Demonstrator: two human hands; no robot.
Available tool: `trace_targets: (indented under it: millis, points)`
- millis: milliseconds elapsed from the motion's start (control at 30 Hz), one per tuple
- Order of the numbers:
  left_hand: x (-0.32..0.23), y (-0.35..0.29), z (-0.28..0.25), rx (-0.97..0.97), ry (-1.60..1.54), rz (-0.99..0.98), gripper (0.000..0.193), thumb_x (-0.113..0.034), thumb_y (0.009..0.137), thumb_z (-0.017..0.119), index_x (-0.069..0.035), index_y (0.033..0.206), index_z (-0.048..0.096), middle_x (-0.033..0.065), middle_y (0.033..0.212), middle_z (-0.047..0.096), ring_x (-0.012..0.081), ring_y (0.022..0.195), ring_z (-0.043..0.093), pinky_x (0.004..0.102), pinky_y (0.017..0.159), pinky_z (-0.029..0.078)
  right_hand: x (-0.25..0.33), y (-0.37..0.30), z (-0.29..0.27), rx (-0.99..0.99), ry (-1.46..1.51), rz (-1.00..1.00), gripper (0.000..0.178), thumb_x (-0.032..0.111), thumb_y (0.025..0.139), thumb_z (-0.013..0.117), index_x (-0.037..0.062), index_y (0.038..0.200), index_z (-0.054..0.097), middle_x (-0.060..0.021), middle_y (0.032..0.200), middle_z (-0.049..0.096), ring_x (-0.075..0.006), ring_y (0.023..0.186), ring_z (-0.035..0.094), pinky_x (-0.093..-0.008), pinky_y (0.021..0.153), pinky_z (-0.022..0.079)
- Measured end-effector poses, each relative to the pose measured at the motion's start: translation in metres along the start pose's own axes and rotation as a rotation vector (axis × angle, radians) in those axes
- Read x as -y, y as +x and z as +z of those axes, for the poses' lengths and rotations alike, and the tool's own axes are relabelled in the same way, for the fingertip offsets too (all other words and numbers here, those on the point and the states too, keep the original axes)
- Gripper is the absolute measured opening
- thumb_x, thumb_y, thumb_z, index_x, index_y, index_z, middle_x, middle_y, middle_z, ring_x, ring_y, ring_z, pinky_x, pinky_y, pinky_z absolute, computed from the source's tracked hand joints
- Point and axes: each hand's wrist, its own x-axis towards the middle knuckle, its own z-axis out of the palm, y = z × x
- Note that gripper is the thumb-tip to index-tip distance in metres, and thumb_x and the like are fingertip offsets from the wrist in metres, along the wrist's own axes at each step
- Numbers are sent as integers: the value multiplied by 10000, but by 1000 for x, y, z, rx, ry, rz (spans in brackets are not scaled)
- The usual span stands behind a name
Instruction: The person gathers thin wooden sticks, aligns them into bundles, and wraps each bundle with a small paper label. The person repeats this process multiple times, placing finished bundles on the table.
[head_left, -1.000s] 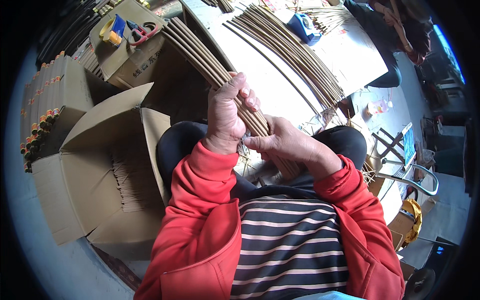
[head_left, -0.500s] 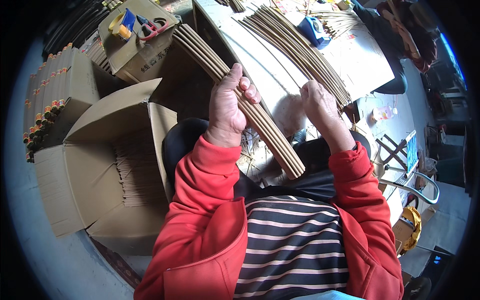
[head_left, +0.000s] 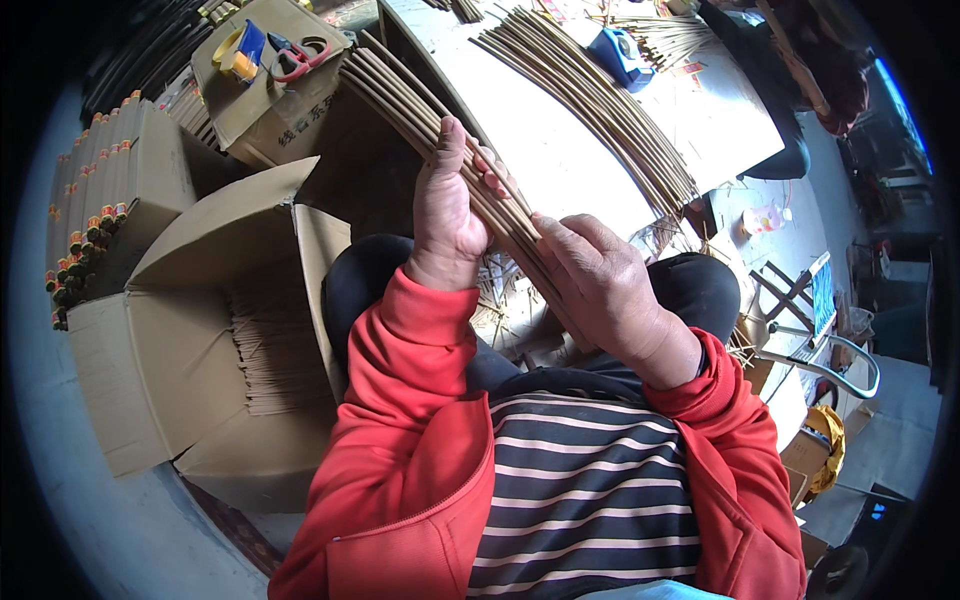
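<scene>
A bundle of long brown incense sticks [head_left: 399,98] slants across my lap. My left hand [head_left: 451,207] is wrapped around its middle, thumb on top and fingertips showing on the far side. My right hand [head_left: 616,285] is closed over the lower part of the bundle, with its fingertips on a stick along the right edge. That hand hides the bundle's lower end. On the white table [head_left: 545,130] ahead, a loose row of similar incense sticks [head_left: 600,115] lies fanned out, to the right of the held bundle.
An open cardboard box [head_left: 190,370] with a stack of sticks inside stands at my left. Behind it are labelled bundles [head_left: 95,200] and a carton [head_left: 265,100] bearing scissors [head_left: 303,62] and a tape dispenser [head_left: 243,52]. A blue dispenser [head_left: 622,60] sits on the table; a person [head_left: 775,90] is beyond.
My right hand has come from the row on the table down to the bundle, bringing a stick alongside it. My left hand keeps its hold, its thumb slightly more raised.
</scene>
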Motion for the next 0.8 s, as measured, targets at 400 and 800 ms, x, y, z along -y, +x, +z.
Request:
trace_targets:
  millis: [400,800]
  points:
    - [1,-4,0,-53,-25,47,388,-480,803,633,-101,792,550,21,640,495,136,568,475,266,505,426,1,0,6,42,-89,-60,397,46,710,705,8,1088,590,-104,774,554,-233,615,574,-309,502,479]
    - [3,-4,7,-37,-29,-23,112,-141,850,581,-112,758,525,-7,617,489,108,536,474,249,494,421,-8,-6,-1,108,150,84,407,220,791,680,3,1113,560,-139,993,542,-280,889,559,-356,761,479]
